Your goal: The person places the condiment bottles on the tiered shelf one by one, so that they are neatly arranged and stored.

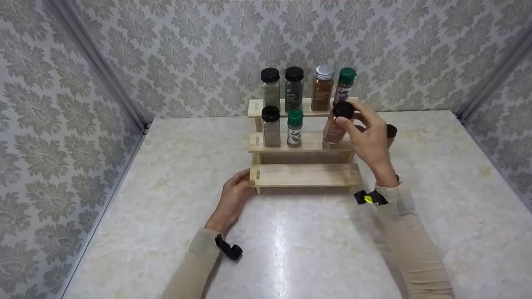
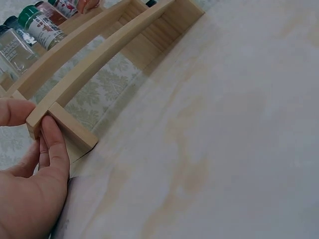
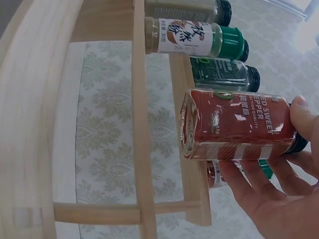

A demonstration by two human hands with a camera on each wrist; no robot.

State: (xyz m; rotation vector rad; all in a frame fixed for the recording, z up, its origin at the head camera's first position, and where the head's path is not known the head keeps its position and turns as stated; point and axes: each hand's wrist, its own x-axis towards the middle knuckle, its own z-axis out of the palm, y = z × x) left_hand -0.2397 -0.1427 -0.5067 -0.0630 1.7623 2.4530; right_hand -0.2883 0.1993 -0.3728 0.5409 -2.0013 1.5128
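Observation:
My right hand [image 1: 370, 135] holds a spice jar [image 1: 334, 128] of red powder by its black lid, thumb on the near side. In the right wrist view this jar [image 3: 239, 124] reads "sweet pepper", and its base is apart from the middle shelf, above its right part. A three-tier wooden spice rack [image 1: 307, 175] stands on the table. My left hand [image 1: 233, 195] grips the left end of its lowest tier; the left wrist view shows thumb and fingers around the corner. On the middle tier stand a black-lidded jar [image 1: 272, 128] and a green-capped jar [image 1: 294, 131].
Along the top tier stand two black-lidded jars [image 1: 294, 91], a silver-lidded jar [image 1: 322, 89] and a green-capped jar [image 1: 344, 85]. Another dark-lidded jar [image 1: 391, 131] is partly hidden behind my right hand. A patterned wall [image 1: 208, 54] rises behind the pale table [image 1: 174, 145].

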